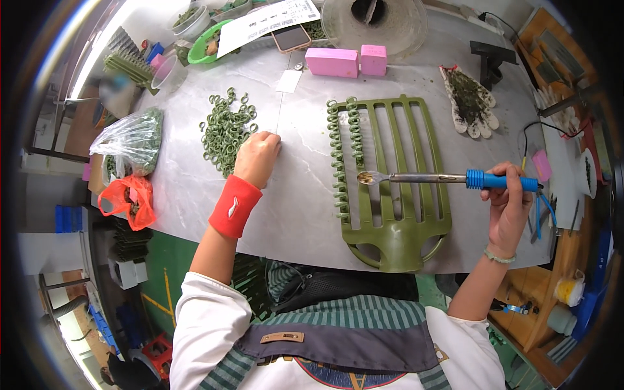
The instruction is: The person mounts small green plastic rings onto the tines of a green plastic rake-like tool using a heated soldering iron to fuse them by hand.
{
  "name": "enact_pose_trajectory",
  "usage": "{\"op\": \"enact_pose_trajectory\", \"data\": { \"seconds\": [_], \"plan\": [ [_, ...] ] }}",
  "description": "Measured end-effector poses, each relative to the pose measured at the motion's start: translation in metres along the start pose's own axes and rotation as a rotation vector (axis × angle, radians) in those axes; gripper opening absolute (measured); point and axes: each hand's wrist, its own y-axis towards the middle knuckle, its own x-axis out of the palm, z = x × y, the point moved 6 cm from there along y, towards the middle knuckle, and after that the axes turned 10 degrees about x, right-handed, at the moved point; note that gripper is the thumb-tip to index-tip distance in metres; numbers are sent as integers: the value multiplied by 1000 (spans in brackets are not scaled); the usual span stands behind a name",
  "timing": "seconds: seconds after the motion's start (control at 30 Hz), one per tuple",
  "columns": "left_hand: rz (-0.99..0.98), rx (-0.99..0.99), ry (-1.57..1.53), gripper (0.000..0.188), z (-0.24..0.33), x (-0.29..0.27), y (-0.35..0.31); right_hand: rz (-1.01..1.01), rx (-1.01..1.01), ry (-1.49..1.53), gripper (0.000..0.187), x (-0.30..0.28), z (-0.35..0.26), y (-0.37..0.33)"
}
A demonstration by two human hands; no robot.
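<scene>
The left hand (pixel 257 156) is at the right side of a heap of green rings (pixel 221 140), which lies on the left part of the desk (pixel 299 201). Its fingers curl down out of sight, so I can't tell if they are together, apart or pinching a ring. The right hand (pixel 506 211) is closed around the blue handle of a metal tool (pixel 422 177), close to the right edge of the desk. The tool's spoon-like tip is over a green rack (pixel 398 235), which lies near the front edge, right of the middle. More rings (pixel 335 143) sit along its two left bars.

The rings look tiny and light, maybe a bit bendy and easy to squash. A soft pinch on the rim with thumb and fingertip should do. The tool looks stiff and thin, and its metal end may be hot, so the blue handle is the place to hold. The rack looks stiff, but its long bars could snap; its wide solid end, by the front edge, seems the best grip.
</scene>
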Motion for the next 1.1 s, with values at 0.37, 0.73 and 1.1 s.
{"op": "enact_pose_trajectory", "data": {
  "seconds": [0.37, 0.73, 1.1],
  "plan": [
    [114, 34, -692, 16, 112, -29, 44, 32, 22, -25, 23, -6, 9, 3],
    [173, 219, -319, 12, 130, -14, 51, 1, 42, -3, 22, 5, 16, 4],
    [146, -306, -218, 16, 22, -21, 14, 12, 20, 2, 21, -7, 0, -3]
  ]
}}
